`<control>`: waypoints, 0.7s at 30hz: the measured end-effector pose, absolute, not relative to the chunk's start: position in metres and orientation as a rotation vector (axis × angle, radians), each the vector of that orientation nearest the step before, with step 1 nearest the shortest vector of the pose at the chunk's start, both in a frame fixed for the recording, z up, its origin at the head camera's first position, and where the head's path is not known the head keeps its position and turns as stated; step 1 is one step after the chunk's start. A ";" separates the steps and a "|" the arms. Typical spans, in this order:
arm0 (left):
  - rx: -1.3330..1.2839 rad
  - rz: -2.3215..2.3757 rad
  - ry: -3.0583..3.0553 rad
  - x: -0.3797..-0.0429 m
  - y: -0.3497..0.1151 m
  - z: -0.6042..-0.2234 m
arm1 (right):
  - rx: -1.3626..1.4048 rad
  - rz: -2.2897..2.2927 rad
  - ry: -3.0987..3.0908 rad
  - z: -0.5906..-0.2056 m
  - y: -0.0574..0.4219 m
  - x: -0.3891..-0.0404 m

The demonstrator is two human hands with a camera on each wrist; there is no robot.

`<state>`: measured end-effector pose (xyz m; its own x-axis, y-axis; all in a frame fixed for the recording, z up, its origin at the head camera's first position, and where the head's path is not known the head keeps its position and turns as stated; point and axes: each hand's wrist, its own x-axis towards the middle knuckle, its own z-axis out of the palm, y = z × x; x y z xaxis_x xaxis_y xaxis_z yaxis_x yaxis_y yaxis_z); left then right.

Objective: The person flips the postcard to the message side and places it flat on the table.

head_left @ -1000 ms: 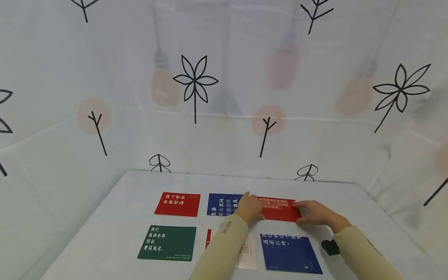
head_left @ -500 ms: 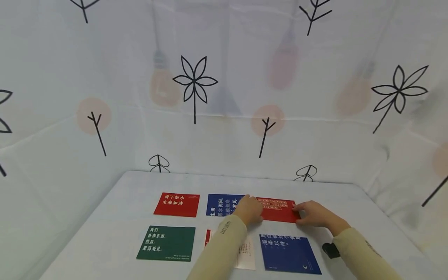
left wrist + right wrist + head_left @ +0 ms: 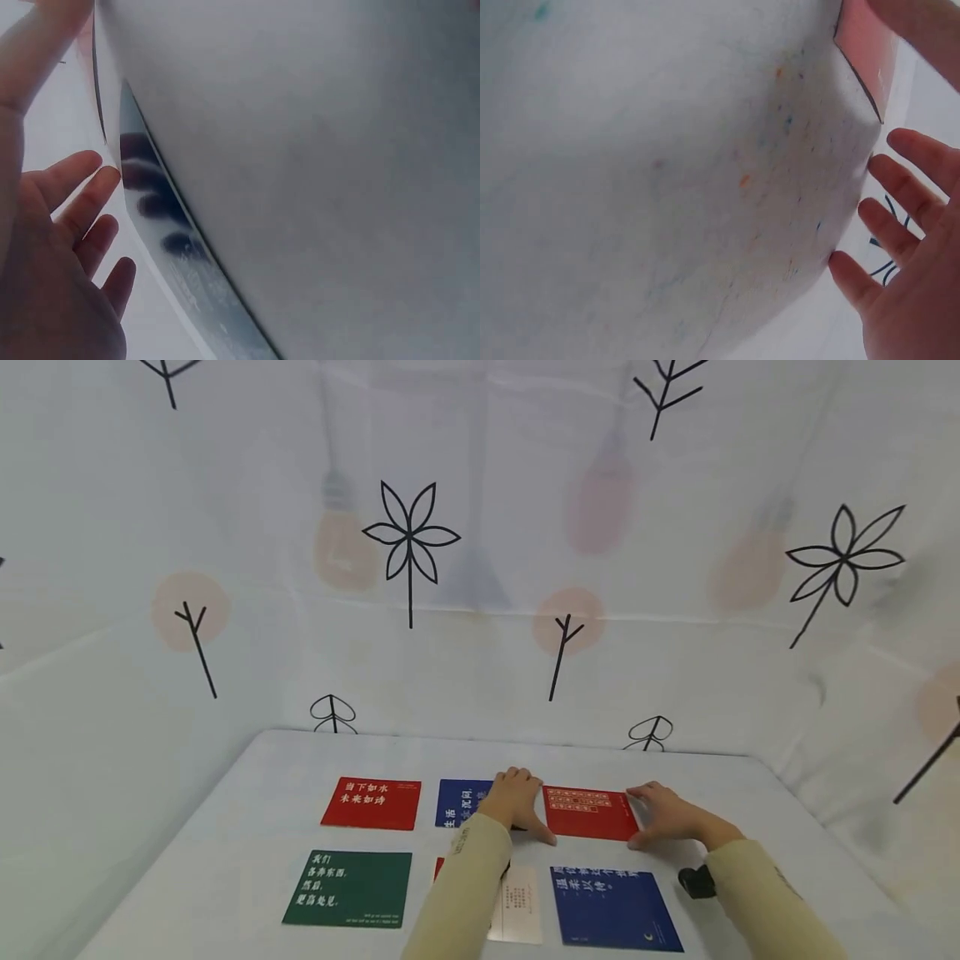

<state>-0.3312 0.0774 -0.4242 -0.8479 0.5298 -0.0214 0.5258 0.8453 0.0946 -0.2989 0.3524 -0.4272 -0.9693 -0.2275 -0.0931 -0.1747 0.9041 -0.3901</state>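
A red card [image 3: 588, 818] with a block of small boxed characters lies flat at the back right of the table. My left hand [image 3: 517, 800] is over the right part of a blue card [image 3: 456, 802], its thumb pointing toward the red card's left edge. In the left wrist view its fingers [image 3: 97, 195] are apart, beside the glossy blue card [image 3: 187, 262]. At the red card's right edge is my right hand [image 3: 671, 818], thumb and fingers spread. The right wrist view shows those fingers [image 3: 900, 232] loosely extended, with the red card's corner [image 3: 866, 52] near the thumb.
Another red card [image 3: 372, 806] lies at the back left. In the front row are a green card [image 3: 348, 889], a cream card [image 3: 519, 906] partly behind my left sleeve, and a blue card [image 3: 617, 910]. A small black object [image 3: 697, 882] shows by my right sleeve. A patterned cloth [image 3: 480, 677] hangs behind.
My left hand has moved left off the red card's left edge, uncovering it, and its thumb has spread. My right hand has loosened at the right edge. The view has shifted slightly.
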 end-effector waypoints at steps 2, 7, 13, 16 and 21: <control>0.819 0.139 2.976 -0.332 0.079 -0.424 | -0.288 -0.570 2.928 -0.427 0.350 -0.302; 0.719 0.260 2.974 -0.332 0.080 -0.425 | -0.200 -0.595 2.914 -0.427 0.347 -0.307; 0.679 0.412 2.943 -0.334 0.081 -0.424 | -0.149 -0.604 2.924 -0.430 0.351 -0.312; 0.673 0.417 2.934 -0.335 0.084 -0.423 | -0.150 -0.609 2.916 -0.428 0.351 -0.313; 0.663 0.400 2.917 -0.338 0.086 -0.423 | -0.139 -0.586 2.908 -0.427 0.351 -0.315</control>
<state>-0.3376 0.0860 -0.4234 -0.8962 0.4393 -0.0616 0.4065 0.8689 0.2823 -0.3150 0.3507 -0.4269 -0.9809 -0.1246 -0.1497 -0.0569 0.9183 -0.3917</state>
